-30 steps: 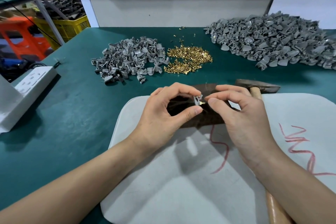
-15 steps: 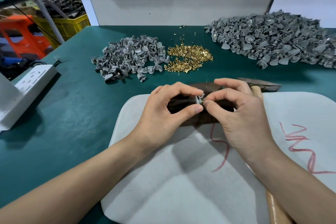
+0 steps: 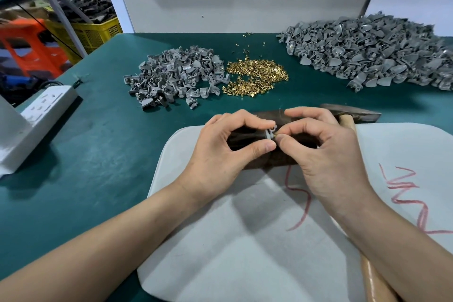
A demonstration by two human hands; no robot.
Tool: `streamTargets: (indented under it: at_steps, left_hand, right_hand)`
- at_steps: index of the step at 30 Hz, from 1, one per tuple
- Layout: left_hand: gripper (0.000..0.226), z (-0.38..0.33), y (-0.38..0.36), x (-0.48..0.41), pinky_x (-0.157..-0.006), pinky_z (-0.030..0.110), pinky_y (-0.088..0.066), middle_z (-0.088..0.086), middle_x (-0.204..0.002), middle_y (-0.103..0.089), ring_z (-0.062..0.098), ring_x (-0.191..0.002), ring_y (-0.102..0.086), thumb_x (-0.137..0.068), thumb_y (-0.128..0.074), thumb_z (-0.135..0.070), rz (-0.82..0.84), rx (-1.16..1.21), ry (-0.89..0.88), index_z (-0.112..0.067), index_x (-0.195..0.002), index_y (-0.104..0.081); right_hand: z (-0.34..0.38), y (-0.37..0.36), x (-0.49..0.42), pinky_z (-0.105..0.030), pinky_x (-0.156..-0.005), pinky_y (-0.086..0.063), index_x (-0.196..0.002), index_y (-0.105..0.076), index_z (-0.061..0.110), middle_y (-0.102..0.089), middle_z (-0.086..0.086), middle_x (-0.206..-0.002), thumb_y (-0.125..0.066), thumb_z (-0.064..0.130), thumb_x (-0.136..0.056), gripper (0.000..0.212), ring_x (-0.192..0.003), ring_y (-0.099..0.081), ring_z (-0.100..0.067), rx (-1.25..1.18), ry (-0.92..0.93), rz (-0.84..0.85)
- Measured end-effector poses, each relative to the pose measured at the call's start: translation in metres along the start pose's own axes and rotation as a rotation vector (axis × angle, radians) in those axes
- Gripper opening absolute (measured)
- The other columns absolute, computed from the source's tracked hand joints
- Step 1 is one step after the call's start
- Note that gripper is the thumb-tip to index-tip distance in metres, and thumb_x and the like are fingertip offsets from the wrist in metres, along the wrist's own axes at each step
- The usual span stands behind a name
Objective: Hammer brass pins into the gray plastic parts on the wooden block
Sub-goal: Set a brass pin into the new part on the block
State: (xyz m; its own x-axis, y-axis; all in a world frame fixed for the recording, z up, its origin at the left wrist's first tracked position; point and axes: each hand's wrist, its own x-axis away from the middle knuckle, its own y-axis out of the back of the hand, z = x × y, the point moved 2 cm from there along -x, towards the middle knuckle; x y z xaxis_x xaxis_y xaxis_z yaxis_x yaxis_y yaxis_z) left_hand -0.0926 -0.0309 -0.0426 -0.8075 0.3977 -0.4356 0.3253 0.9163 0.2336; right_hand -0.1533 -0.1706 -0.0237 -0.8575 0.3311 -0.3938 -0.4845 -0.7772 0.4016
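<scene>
Gray parts in big heap [image 3: 372,49] at far right of green table [image 3: 98,154]. White pad [image 3: 245,252] with red scribbles at near edge, under both forearms. Small heap [image 3: 171,76] of same parts at far centre-left, touching brass pin pile [image 3: 257,76] on its right; a few stray pins behind. Power strip [image 3: 49,103] at left edge. Hammer [image 3: 355,115] in neither hand, head just behind right hand, handle running back under right forearm. Dark wood block [image 3: 274,162] across pad's far edge, mostly hidden by hands. Left hand [image 3: 220,154] over block, thumb and forefinger pinching one part [image 3: 269,133], held upright; cannot tell if resting on block. Right hand [image 3: 326,154] opposite, thumb and forefinger pinching pin [image 3: 276,133] against part's right side, other fingers curled.
</scene>
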Motion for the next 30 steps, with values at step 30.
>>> streamTargets:
  at_steps: [30]
  left_hand:
    - [0.025, -0.0026, -0.0013, 0.0005, -0.095, 0.055, -0.043, -0.009, -0.094, -0.069, 0.025, -0.097, -0.062, -0.074, -0.071, -0.037, -0.018, -0.034, -0.032, -0.032, -0.099, -0.067]
  right_hand:
    - [0.0042, -0.0013, -0.0038, 0.007, -0.080, -0.018, -0.063, -0.065, 0.027, -0.068, 0.012, -0.082, -0.073, 0.001, -0.073, 0.029, -0.110, -0.056, -0.013, -0.017, 0.004, 0.043]
